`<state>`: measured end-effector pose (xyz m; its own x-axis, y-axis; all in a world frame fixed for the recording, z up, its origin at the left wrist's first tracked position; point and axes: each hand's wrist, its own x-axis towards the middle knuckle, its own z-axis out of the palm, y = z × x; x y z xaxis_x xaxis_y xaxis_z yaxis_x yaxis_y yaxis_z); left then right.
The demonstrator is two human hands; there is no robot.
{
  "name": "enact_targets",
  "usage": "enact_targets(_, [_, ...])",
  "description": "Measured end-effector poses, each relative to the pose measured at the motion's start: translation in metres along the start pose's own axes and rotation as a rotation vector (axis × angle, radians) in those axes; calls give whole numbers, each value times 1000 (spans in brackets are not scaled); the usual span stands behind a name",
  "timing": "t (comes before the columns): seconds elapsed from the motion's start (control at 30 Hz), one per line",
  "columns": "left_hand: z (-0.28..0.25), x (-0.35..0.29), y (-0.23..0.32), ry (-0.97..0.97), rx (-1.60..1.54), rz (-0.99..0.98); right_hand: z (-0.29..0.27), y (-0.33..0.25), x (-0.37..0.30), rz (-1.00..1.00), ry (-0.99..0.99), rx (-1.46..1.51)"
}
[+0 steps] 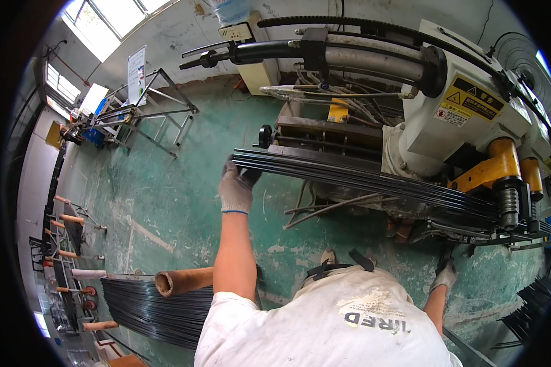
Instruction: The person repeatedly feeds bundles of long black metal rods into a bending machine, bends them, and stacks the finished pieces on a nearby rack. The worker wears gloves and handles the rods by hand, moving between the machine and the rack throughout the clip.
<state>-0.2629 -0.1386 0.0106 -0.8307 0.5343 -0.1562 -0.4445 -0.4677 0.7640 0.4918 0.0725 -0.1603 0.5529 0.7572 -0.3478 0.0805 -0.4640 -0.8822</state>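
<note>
A person in a worn white T-shirt [312, 330] stands with arms spread beside a press-like machine [431, 131] on a workshop floor. The 2 gloved hands are well apart. The left hand [236, 191], in a pale knit glove with dark fingers, touches the near-left end of a bundle of long black rods [349, 177]; whether its fingers are closed on them cannot be told. The right hand [445, 276], also gloved, hangs low at the other side, near the machine's lower edge (its fingers are too dark to read, so its grip cannot be told either). The rods lie along the front of the machine, running right beneath a yellow arm [483, 173] and just beside a coil spring [509, 205]. At lower left, a brown tube [187, 281] shows beyond the left forearm, above a stack of dark strips [153, 312]. Green floor [183, 208], scuffed and patchy, stretches back to a metal stand [170, 113], a white board [136, 73] and, high on the wall, a bright window [107, 24].
</note>
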Motion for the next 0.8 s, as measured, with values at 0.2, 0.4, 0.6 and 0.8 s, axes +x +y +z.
enact_targets(0.2, [11,-13,5,5,-36,-14,-1,8,-2,51,-35,10])
enact_targets(0.4, [16,4,11,-62,-15,-94,-6,5,-1,32,-61,-84])
enact_targets(0.6, [6,12,7,-112,192,-170,-58,43,25,8,2,-506])
enact_targets(0.8, [0,11,13,-190,462,-149,-61,47,17,-41,32,-262])
